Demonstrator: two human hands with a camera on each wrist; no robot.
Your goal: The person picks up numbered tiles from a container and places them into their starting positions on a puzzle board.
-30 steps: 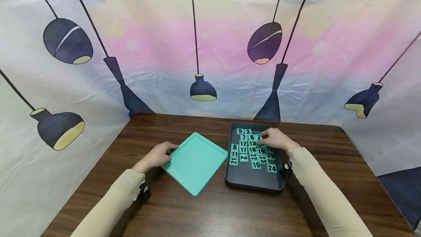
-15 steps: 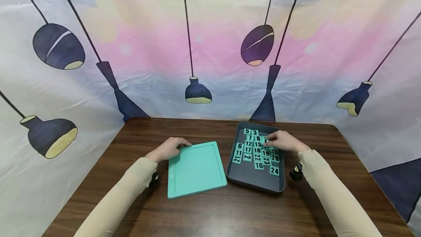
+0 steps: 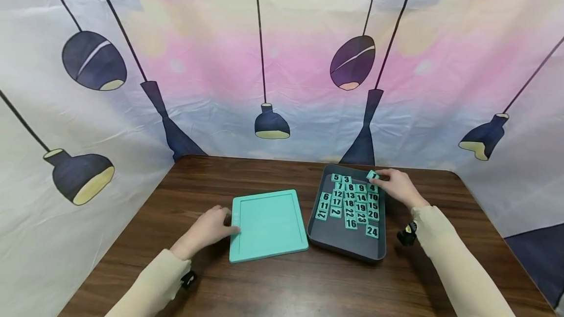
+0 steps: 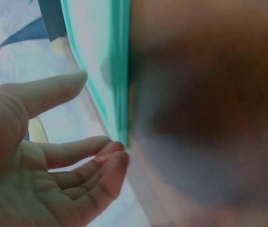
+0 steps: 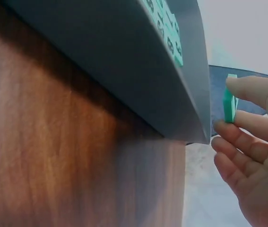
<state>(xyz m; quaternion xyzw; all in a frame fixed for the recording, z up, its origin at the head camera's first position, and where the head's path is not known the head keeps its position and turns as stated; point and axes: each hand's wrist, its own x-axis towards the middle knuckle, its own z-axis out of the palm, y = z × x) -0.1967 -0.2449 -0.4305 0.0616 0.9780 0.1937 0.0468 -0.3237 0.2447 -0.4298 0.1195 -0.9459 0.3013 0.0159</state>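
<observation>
A flat turquoise square board (image 3: 270, 226) with a raised rim lies on the table. My left hand (image 3: 208, 231) is at its left edge, the thumb over the rim; in the left wrist view the thumb and fingers stand apart, loosely bent, beside the board's edge (image 4: 120, 71). My right hand (image 3: 398, 189) pinches a small turquoise tile (image 3: 372, 175) between thumb and index finger, above the far right corner of a dark grey tray (image 3: 341, 242). Its printed face cannot be read; the right wrist view shows the tile (image 5: 229, 101) edge-on. Several numbered tiles (image 3: 349, 203) lie face up in the tray.
The tray stands just right of the board, with a small gap between them. Behind the brown wooden table (image 3: 264, 287) hangs a cloth backdrop (image 3: 211, 62) printed with lamps. Dark wrist cameras (image 3: 407, 234) sit at both sleeves.
The board has turned from a diamond to nearly square. My left hand slid from its far left corner to its left edge. My right hand lifted a tile toward the tray's far right corner.
</observation>
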